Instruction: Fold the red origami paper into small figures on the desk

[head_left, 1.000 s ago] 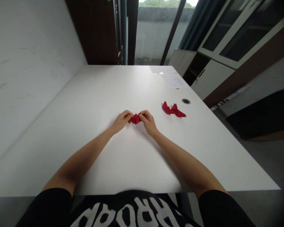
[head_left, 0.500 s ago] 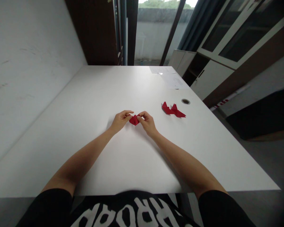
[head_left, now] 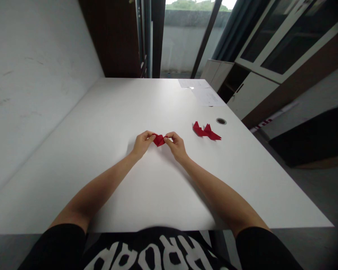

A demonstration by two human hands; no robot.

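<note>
From the head camera, a white bench (head_left: 146,108) stretches away from a person in a black top (head_left: 157,249) with white lettering, who sits or stands at its near edge. Midway between the near and far edges, the left hand (head_left: 142,143) pinches the left end of a small red folded paper (head_left: 159,140) between thumb and fingers; the right hand (head_left: 176,144) pinches its right end. Whether the paper touches the bench cannot be told. Toward the right edge lie two red folded shapes (head_left: 207,131), seemingly touching, with a round hole (head_left: 221,121) just beyond them, nearer that edge. White sheets (head_left: 207,96) lie at the far right corner. A pale wall (head_left: 39,75) runs along the left edge.
</note>
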